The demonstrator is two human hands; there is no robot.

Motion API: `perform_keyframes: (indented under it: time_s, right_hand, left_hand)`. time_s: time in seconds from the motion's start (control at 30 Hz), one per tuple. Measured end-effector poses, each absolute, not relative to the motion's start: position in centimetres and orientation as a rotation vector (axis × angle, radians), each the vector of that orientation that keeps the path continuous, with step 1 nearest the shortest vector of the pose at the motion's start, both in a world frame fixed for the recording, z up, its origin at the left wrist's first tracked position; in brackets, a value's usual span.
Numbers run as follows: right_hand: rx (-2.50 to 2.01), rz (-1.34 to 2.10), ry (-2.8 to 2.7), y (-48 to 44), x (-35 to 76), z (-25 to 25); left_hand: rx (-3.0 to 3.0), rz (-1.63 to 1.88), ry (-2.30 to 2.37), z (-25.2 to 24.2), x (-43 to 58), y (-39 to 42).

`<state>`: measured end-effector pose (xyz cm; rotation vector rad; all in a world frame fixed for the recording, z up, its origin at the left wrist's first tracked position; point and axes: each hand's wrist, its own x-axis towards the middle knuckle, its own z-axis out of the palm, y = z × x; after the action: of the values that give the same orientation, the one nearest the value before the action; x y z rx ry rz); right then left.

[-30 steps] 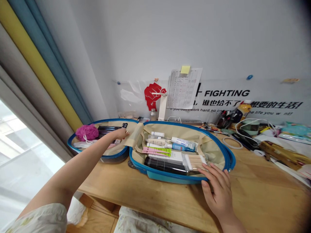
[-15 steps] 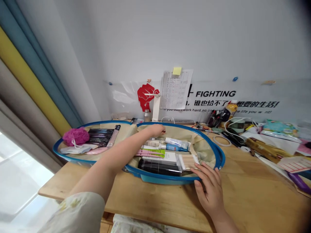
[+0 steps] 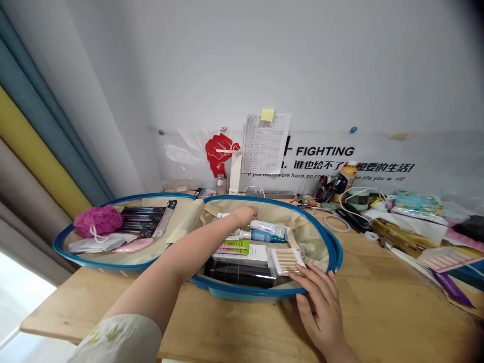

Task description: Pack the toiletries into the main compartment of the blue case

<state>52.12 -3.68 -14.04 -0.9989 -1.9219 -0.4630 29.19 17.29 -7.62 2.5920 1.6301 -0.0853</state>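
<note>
Left hand inside open suitcase, beside white tube; from here can't tell whether its curled fingers grip anything. Right hand loosely spread at near rim, fingertips by swab pack.

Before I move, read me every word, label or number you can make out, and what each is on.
"FIGHTING": wall banner.
"谁也给不了 ... 想要的生活!": same banner, with a gap behind the orange bottle.
"If you don't work hard, no on ... he life you w nt!": lowest banner line, partly hidden.
Too small or blurred to read: paper sheet, white tube, blue bottle, green sachet.
</note>
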Motion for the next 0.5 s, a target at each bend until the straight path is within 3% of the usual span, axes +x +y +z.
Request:
perform_keyframes:
  time_s: [0.5]
  right_hand:
    - [-0.971, -0.456, -1.902, -3.8, 51.8, -13.6]
  left_hand:
    - [2.530, 0.071, 1.717, -5.6, 26.9, 17.1]
